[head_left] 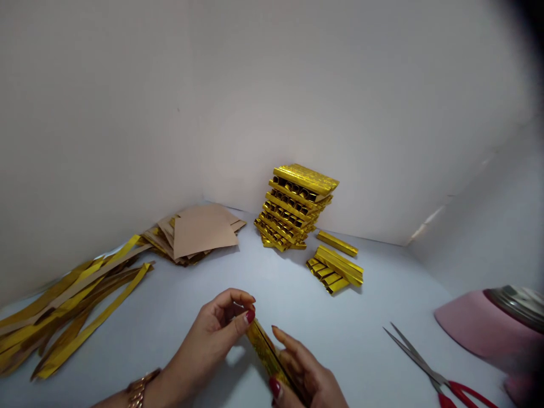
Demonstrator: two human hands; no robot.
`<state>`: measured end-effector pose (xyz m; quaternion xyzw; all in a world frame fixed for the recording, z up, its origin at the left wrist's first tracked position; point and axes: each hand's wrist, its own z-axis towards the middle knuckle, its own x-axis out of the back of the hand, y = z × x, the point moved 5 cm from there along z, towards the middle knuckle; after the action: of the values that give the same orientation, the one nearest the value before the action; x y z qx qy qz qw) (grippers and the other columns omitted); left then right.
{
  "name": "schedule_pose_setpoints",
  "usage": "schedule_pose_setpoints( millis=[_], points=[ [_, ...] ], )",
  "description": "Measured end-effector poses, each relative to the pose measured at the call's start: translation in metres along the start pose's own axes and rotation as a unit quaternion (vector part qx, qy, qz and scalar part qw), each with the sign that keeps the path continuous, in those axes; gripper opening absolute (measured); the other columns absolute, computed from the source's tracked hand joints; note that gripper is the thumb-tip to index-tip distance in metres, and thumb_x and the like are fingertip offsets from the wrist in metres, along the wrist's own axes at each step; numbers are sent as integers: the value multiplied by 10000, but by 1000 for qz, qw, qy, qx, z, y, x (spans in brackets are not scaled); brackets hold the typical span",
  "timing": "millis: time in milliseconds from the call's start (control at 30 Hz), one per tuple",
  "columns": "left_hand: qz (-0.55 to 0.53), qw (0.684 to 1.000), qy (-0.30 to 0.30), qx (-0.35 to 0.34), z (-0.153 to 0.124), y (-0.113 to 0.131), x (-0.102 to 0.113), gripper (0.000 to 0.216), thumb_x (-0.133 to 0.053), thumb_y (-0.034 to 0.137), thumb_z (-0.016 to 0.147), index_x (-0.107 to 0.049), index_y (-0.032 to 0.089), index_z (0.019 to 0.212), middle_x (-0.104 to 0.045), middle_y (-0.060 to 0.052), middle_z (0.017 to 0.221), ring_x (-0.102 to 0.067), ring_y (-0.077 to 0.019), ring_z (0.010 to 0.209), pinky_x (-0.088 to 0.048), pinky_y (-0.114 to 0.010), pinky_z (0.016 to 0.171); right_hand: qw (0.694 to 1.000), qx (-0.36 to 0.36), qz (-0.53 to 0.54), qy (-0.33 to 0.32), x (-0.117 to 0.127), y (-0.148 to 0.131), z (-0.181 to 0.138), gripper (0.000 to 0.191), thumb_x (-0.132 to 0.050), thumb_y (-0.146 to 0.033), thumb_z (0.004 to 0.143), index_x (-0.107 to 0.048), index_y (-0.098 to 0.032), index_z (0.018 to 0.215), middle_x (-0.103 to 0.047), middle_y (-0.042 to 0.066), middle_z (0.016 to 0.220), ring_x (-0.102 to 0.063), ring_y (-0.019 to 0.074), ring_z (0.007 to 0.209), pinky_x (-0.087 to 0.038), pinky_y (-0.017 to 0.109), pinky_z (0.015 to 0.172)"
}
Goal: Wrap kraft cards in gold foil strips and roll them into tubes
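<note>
A folded gold foil stick [266,352] is held low in the middle, just above the white table [178,300]. My left hand [212,334] pinches its far end between thumb and fingers. Its near end rests in my right hand [308,377], fingers curled around it. A tall stack of finished gold sticks [295,207] stands against the back wall. A smaller group of gold sticks [335,269] lies in front of that stack.
Long gold foil strips [68,311] are piled at the left. Brown card pieces [198,232] lie at the back left. Red-handled scissors [429,368] lie open at the right, beside a pink object with a metal lid [501,323].
</note>
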<state>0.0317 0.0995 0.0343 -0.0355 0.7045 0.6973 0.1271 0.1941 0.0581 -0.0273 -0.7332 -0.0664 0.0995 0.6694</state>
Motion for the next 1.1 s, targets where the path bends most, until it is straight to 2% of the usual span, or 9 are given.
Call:
schedule_pose_setpoints(
  millis=[100,300,367,467,533,600,767,933,1100],
  points=[
    [0,1000,-3,7,4,-5,3,339,-747,483,715,-625,189,834,-594,0,719,-546,-154,669,-420,-262,623,997,24,-69,32,18,-19,5,538,-660,-547,749,-598,-215,1168,-634,44,811,-572,160,623,-470,291,656],
    [85,996,-38,-17,4,-12,8,220,-653,417,826,-629,220,921,-622,-32,828,-599,-196,763,-471,-288,662,988,23,-150,-2,32,-51,12,266,-649,-372,791,-676,-158,947,-686,76,830,-620,221,771,-480,306,693],
    [202,974,-65,-80,1,-4,7,189,-621,359,859,-636,270,1025,-613,-69,1086,-572,-254,1013,-455,-353,847,984,43,-172,-14,30,-58,11,214,-653,-321,783,-695,-162,920,-695,68,841,-620,210,762,-477,294,681],
    [357,908,-149,-161,-7,5,-2,428,-684,314,817,-569,359,1227,-514,-55,1337,-465,-296,1212,-355,-375,1003,975,86,-198,-55,24,-63,7,196,-641,-268,779,-709,-176,938,-698,57,845,-622,193,742,-471,281,667],
    [392,879,-223,-155,-10,2,-10,461,-657,310,842,-533,386,1280,-632,-41,1192,-595,-262,1053,-445,-308,894,971,108,-204,-63,22,-63,5,217,-637,-257,773,-700,-182,967,-689,50,835,-615,181,720,-466,275,648],
    [389,877,-256,-119,-10,-3,-13,350,-565,316,906,-569,397,1246,-708,-15,985,-661,-215,852,-489,-249,747,976,115,-182,-18,27,-63,5,269,-640,-250,766,-655,-194,1028,-666,40,852,-605,171,718,-469,271,647],
    [305,931,-203,-12,-6,-16,-9,301,-493,432,922,-644,343,1167,-703,-19,847,-609,-178,649,-482,-225,584,978,105,-104,149,47,-60,3,244,-661,-299,788,-530,-219,977,-584,40,937,-558,153,741,-458,234,596],
    [236,955,-179,30,-6,-21,-7,360,-513,507,887,-663,291,1133,-660,-21,755,-516,-142,545,-433,-206,491,984,82,-66,146,47,-53,-2,268,-603,-463,840,-546,-202,856,-531,-1,745,-492,132,632,-405,227,556],
    [273,929,-249,11,-8,-19,-15,261,-515,431,904,-670,270,1040,-658,-25,814,-569,-185,688,-457,-242,620,988,56,-81,115,44,-52,-5,337,-563,-517,853,-591,-182,840,-540,6,720,-478,132,605,-391,241,560]
  ],
)
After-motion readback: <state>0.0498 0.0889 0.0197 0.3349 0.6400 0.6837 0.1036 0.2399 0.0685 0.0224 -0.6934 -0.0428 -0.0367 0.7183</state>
